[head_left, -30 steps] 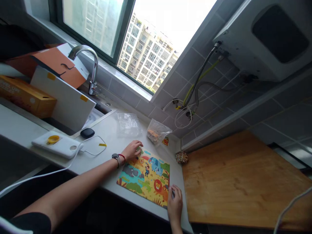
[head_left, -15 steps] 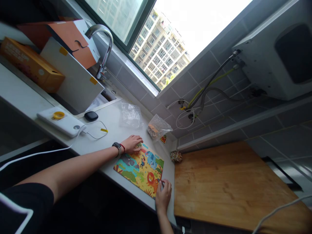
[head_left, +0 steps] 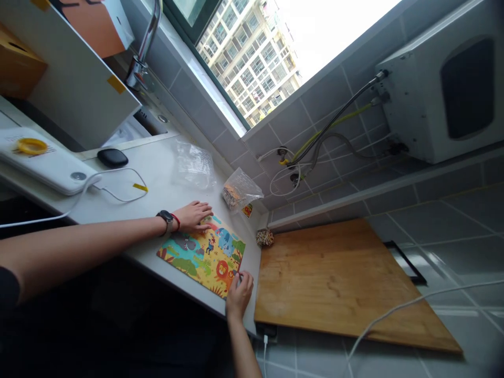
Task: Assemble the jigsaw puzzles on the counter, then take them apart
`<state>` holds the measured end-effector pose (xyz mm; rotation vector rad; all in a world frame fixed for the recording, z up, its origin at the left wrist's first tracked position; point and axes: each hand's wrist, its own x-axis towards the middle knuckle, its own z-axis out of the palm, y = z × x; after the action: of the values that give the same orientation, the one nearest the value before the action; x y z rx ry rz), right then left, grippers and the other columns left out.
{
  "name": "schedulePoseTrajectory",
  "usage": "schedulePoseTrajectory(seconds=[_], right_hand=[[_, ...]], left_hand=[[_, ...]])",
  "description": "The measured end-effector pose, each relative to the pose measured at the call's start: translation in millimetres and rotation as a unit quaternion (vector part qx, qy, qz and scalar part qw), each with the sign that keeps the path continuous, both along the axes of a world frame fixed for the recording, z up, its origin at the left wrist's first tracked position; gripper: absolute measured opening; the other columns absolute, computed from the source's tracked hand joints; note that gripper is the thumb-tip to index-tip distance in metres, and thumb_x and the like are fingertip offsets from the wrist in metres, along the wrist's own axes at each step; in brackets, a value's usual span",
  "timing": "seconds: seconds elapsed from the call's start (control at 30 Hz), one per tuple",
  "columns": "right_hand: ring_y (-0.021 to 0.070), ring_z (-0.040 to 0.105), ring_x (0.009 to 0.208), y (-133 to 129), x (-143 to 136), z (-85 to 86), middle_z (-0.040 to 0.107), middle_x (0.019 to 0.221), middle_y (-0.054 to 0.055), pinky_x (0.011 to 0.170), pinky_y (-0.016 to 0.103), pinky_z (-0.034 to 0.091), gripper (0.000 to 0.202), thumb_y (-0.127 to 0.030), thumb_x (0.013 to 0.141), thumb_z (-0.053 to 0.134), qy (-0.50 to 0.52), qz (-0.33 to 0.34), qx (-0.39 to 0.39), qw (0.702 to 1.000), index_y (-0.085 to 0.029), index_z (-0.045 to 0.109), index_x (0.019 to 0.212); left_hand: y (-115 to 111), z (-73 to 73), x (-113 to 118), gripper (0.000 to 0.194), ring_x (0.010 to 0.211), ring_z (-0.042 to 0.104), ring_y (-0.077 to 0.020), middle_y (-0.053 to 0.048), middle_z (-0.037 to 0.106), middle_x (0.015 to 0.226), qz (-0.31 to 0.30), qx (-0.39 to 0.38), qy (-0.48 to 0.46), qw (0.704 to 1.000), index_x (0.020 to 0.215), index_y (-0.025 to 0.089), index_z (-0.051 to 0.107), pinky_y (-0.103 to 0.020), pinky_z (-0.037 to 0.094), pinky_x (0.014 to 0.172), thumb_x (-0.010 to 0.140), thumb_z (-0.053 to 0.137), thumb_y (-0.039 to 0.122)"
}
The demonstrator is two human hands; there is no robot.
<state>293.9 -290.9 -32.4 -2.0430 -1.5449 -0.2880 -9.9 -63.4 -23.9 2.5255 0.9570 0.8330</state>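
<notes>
A colourful picture board point(head_left: 208, 254) with a lion, an elephant and trees lies on the white counter. My left hand point(head_left: 192, 216), with a watch and a red band at the wrist, rests flat over its upper left edge, fingers spread. At the board's lower right corner, beside the lion, is my right hand point(head_left: 239, 295). Its fingers are curled around a small dark thing, mostly hidden.
Behind the board lie a clear plastic wrapper point(head_left: 192, 164) and a bag with orange pieces point(head_left: 235, 194). A wooden board point(head_left: 334, 278) is at the right. A black mouse-like object point(head_left: 112, 157) and a white device point(head_left: 43, 163) sit left.
The view has shifted, so the counter and hands appear further left. My left hand's fingers look flatter and more stretched out. My right hand stays at the board's corner.
</notes>
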Motion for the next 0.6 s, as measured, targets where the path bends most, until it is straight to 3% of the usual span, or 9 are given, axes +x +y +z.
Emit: schedulePoseTrajectory(seconds=[0.23, 0.4, 0.6], right_hand=[[0.0303, 0.063, 0.097, -0.3, -8.4, 7.8, 0.067, 0.105, 0.014, 0.085, 0.039, 0.047, 0.023, -0.036, 0.101, 0.043, -0.021, -0.005, -0.001, 1.000, -0.021, 0.061, 0.102], [0.0293, 0.062, 0.096, 1.2, -12.7, 12.8, 0.067, 0.103, 0.013, 0.083, 0.038, 0.046, 0.023, -0.033, 0.100, 0.043, -0.041, -0.015, -0.014, 0.999, -0.020, 0.061, 0.099], [0.0297, 0.059, 0.101, 0.2, -14.6, 13.5, 0.066, 0.111, 0.014, 0.085, 0.039, 0.044, 0.023, -0.033, 0.099, 0.044, -0.021, -0.026, -0.039, 0.999, -0.020, 0.062, 0.100]], left_hand=[[1.1, 13.5, -3.4, 0.042, 0.133, 0.056, -0.0316, -0.014, 0.064, 0.139, -0.006, -0.052, 0.036, 0.998, 0.128, 0.021, 0.067, -0.045, 0.036, 0.114, 0.095, 0.057, 0.046], [22.5, 35.4, -1.6, 0.048, 0.125, 0.062, -0.0351, -0.014, 0.066, 0.133, -0.029, -0.135, 0.102, 0.985, 0.124, 0.023, 0.070, -0.044, 0.047, 0.104, 0.078, 0.077, 0.037], [59.6, 50.1, 7.1, 0.087, 0.108, 0.070, -0.0275, -0.012, 0.071, 0.122, -0.069, -0.165, 0.156, 0.971, 0.141, 0.022, 0.057, -0.031, 0.054, 0.089, 0.059, 0.084, 0.013]])
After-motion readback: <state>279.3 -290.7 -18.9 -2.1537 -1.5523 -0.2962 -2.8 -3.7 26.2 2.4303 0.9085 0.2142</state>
